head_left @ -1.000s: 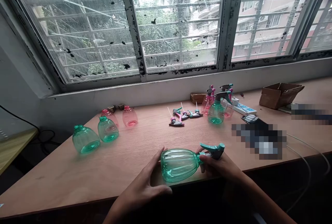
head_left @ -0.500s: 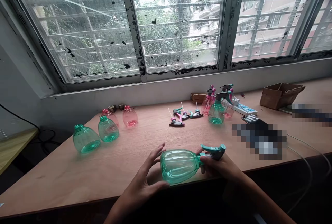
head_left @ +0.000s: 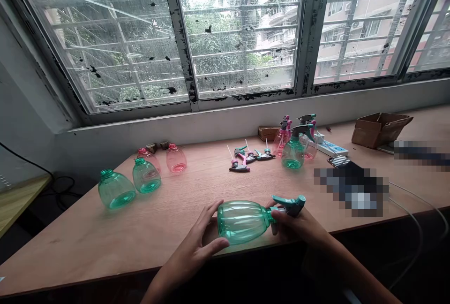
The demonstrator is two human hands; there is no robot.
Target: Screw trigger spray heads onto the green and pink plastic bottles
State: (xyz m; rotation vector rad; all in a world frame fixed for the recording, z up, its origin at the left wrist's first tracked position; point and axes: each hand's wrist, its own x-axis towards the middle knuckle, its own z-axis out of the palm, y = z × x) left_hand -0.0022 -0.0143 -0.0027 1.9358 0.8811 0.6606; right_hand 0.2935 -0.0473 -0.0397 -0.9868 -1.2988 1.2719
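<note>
A clear green spray bottle [head_left: 242,222] lies sideways in front of me at the table's near edge, its base to the left and its teal-and-black trigger head [head_left: 290,204] to the right. My right hand [head_left: 304,226] is closed around the neck and trigger head. My left hand [head_left: 195,250] cups the base, thumb below and fingers behind it; the fingertips are partly hidden by the bottle. Beyond, several loose trigger spray heads [head_left: 241,165] with thin tubes lie on the wooden table [head_left: 197,186].
At the left stand open-necked bottles: two green bottles [head_left: 116,193] and two pink bottles [head_left: 176,158]. A green spray bottle [head_left: 293,155] stands by pink ones at the back. To the right are a power strip [head_left: 332,145], a phone [head_left: 348,165], cables and a cardboard box [head_left: 379,130].
My left hand has drawn its fingers and thumb in around the bottle's base. The bottle has risen very slightly at its base; my right hand stays nearly still on the neck.
</note>
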